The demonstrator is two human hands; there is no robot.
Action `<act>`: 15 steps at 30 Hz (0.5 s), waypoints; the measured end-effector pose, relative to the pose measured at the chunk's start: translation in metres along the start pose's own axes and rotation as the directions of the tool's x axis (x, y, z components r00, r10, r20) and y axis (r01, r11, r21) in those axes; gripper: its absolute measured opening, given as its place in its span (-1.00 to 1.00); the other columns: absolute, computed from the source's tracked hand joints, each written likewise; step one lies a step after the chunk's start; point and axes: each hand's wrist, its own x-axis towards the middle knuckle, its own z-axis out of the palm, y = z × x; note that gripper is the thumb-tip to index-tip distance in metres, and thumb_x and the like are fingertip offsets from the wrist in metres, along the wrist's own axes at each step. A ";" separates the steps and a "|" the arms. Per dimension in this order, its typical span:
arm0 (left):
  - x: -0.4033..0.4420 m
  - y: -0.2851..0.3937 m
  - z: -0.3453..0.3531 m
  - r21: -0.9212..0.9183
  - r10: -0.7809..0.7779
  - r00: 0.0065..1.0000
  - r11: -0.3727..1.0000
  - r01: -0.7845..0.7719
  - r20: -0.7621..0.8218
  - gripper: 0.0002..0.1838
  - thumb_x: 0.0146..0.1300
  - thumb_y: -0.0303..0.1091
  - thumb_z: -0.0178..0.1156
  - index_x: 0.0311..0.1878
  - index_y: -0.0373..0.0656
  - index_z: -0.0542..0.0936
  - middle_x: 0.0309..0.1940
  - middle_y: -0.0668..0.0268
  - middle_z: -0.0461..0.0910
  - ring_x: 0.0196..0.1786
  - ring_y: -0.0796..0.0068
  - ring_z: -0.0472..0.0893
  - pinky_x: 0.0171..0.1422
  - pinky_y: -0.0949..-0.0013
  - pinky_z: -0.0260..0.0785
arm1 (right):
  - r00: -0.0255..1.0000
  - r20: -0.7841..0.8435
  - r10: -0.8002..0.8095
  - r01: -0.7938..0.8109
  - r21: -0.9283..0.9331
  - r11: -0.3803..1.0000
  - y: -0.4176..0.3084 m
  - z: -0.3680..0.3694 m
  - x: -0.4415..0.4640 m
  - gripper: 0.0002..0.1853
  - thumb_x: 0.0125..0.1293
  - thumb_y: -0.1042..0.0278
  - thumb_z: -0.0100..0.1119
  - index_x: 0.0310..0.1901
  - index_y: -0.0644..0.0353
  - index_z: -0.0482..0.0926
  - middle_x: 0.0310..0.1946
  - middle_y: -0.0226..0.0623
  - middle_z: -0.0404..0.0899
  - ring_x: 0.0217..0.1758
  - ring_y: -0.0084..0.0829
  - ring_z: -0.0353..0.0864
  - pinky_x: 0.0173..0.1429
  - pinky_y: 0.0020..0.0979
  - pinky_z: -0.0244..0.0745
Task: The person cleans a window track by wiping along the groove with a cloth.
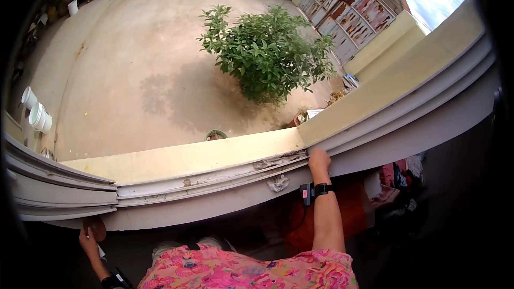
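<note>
My right hand [319,158] is closed at the right end of the window track [214,179], its fingers against the corner of the frame; what they hold, if anything, is hidden. Dirt and a greyish wad lie in the track just left of it. A crumpled whitish piece [278,183] rests on the inner sill [187,211]. Below the sill's left end, my left hand [89,240] grips a round brown object [95,228].
Outside the window stand a leafy bush [267,48], white buckets [40,117], a small pot [216,135] and a rusty gate [348,10]. Inside, a red surface [348,211] and a pile of cloth [399,182] lie below the sill at right.
</note>
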 end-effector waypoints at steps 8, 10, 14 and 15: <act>0.000 0.001 0.000 0.039 0.015 1.000 0.999 -0.015 -0.002 -0.74 0.19 -0.36 -0.01 -0.18 -0.38 0.46 -0.37 0.08 0.52 -0.32 0.36 0.49 -0.19 0.38 0.29 | 0.991 -0.110 0.077 -0.058 0.163 0.985 0.001 0.045 -0.013 -0.85 0.14 0.42 -0.07 -0.37 0.20 0.53 -0.37 -0.08 0.56 -0.26 -0.13 0.56 -0.26 -0.23 0.49; 0.001 -0.002 0.002 0.023 0.027 0.999 0.999 -0.026 -0.038 -0.74 0.19 -0.36 -0.01 -0.18 -0.38 0.45 -0.38 0.08 0.52 -0.32 0.35 0.49 -0.19 0.37 0.29 | 0.985 -0.142 0.097 -0.070 0.186 0.980 0.000 0.052 -0.017 -0.86 0.14 0.42 -0.08 -0.38 0.20 0.51 -0.39 -0.08 0.55 -0.28 -0.12 0.56 -0.27 -0.23 0.48; 0.001 0.013 -0.005 0.061 -0.039 0.998 0.997 0.036 0.048 -0.72 0.18 -0.35 -0.01 -0.15 -0.38 0.46 -0.32 0.06 0.53 -0.26 0.30 0.51 -0.15 0.36 0.30 | 0.975 -0.193 0.112 -0.075 0.189 0.979 -0.003 0.058 -0.022 -0.87 0.14 0.41 -0.09 -0.35 0.19 0.47 -0.44 -0.11 0.56 -0.33 -0.13 0.57 -0.30 -0.21 0.48; 0.001 0.021 -0.007 0.068 -0.071 0.995 0.996 0.066 0.077 -0.71 0.17 -0.35 0.00 -0.12 -0.38 0.46 -0.26 0.05 0.53 -0.18 0.27 0.53 -0.10 0.35 0.31 | 0.975 -0.190 0.114 -0.077 0.191 0.979 -0.003 0.059 -0.021 -0.87 0.14 0.41 -0.09 -0.35 0.19 0.47 -0.44 -0.11 0.56 -0.33 -0.13 0.57 -0.30 -0.21 0.48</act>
